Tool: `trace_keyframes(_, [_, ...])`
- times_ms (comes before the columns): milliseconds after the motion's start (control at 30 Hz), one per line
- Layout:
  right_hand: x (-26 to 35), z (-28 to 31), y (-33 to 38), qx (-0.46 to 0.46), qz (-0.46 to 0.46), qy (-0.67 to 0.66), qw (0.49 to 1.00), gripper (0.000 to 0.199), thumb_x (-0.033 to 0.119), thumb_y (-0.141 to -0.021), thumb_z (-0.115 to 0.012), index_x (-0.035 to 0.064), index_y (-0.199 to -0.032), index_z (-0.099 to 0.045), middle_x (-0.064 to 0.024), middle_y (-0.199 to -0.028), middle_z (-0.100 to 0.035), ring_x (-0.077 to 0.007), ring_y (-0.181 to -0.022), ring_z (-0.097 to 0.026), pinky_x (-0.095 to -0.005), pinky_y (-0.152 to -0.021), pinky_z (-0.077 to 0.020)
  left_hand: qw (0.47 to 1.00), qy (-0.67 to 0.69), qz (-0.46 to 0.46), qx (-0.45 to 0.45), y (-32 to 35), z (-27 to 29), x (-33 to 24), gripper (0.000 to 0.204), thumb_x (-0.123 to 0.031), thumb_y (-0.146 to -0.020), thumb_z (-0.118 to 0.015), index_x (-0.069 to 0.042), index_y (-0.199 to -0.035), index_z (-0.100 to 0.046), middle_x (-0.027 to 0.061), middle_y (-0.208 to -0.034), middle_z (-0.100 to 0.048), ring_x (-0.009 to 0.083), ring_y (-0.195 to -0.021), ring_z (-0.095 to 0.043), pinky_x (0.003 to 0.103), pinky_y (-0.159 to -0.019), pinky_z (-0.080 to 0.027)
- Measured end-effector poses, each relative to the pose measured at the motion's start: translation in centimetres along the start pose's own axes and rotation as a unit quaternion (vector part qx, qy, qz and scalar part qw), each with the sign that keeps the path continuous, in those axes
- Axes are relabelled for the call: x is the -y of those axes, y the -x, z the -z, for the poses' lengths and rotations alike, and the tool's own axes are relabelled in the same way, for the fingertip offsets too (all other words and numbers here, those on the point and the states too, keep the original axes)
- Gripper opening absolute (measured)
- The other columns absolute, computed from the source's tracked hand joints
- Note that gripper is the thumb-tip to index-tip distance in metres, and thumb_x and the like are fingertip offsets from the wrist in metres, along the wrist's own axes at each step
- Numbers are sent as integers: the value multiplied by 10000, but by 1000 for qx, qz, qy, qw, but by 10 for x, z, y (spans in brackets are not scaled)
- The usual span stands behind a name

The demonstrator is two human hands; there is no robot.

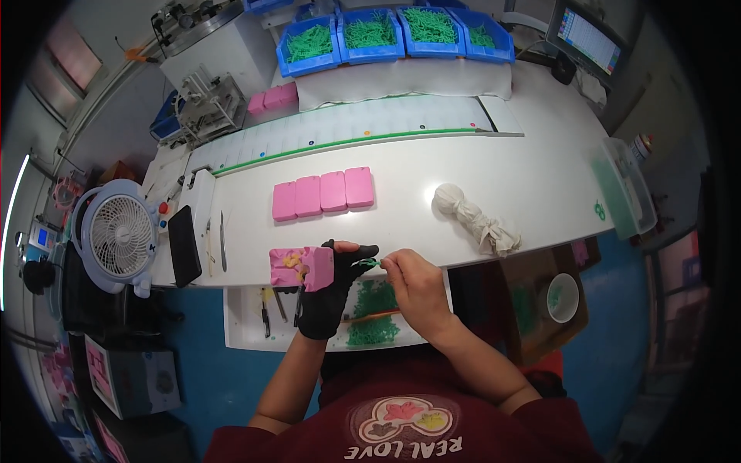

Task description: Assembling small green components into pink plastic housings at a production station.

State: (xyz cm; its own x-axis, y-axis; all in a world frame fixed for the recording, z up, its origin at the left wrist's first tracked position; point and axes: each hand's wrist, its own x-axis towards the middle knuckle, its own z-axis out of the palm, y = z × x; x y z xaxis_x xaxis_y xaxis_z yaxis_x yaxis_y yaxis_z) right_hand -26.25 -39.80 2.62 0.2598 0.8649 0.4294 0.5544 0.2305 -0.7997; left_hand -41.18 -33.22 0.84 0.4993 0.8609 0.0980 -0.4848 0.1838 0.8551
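Observation:
My left hand (326, 305), in a black glove with some bare fingertips, holds a pink rubber-like block (320, 267) at the table's front edge. Its upper face is hollowed and uneven, with yellowish patches. A thin dark tool (299, 307) shows beside the glove; whether the hand grips it I cannot tell. My bare right hand (421, 295) is closed in a pinch on a small green piece (370, 262), close to the left fingertips. Beneath both hands, a pulled-out white drawer (239, 328) contains a heap of green pieces (374, 328) and several slim tools.
Pink blocks (320, 194) lie in a row ahead, with a knotted whitish cloth bundle (471, 220) to their right. At left stand a fan (120, 231) and a dark flat panel (184, 245). Blue bins (370, 52) of green pieces line the back. A white cup (563, 298) sits low right.

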Motion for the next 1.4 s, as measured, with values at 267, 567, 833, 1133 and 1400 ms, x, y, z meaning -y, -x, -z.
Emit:
trace_keyframes(267, [-1, 2, 0, 25, -58, -79, 995, 149, 98, -939, -542, -22, -859, -580, -146, -713, -591, -259, -606, -612, -349, -566, -473, 1000, 5, 1, 3, 1, -3, -2, 314, -308, -969, -464, -37, -1118, -515, 149, -1116, -600, 304, -1147, -565, 438, -974, -448])
trace_keyframes(567, [-5, 3, 0, 57, -137, -172, 974, 194, 129, -962, -529, -28, -878, -604, -91, -686, -616, -146, -613, -612, -277, -568, -468, 1000, 1, -12, 19, 1, -6, -6, 290, -286, -979, -444, -36, -1108, -512, 146, -1108, -603, 293, -1135, -574, 432, -970, -457])
trace_keyframes(833, [-14, -1, 3, 73, -174, -224, 956, 202, 146, -979, -516, -6, -891, -616, -25, -643, -577, -54, -566, -496, -217, -525, -400, 1000, -19, 6, 2, 3, -6, -4, 340, -331, -977, -428, -28, -1115, -497, 158, -1114, -600, 282, -1115, -584, 420, -963, -461])
trace_keyframes(1133, [-22, -3, 4, 100, -212, -398, 887, 204, 163, -1001, -487, 19, -902, -592, 23, -691, -549, -17, -554, -415, -174, -497, -333, 999, -43, -2, -12, 3, -15, -12, 170, -123, -971, -461, -13, -1095, -503, 145, -1100, -605, 225, -1036, -608, 349, -903, -499])
trace_keyframes(1400, [-20, 0, 4, 127, -254, -454, 845, 215, 205, -1010, -480, 44, -912, -583, 33, -714, -536, -19, -589, -416, -162, -522, -330, 998, -60, -1, -21, 5, -17, -16, 204, -165, -975, -461, -10, -1101, -503, 152, -1085, -612, 228, -1029, -610, 350, -898, -496])
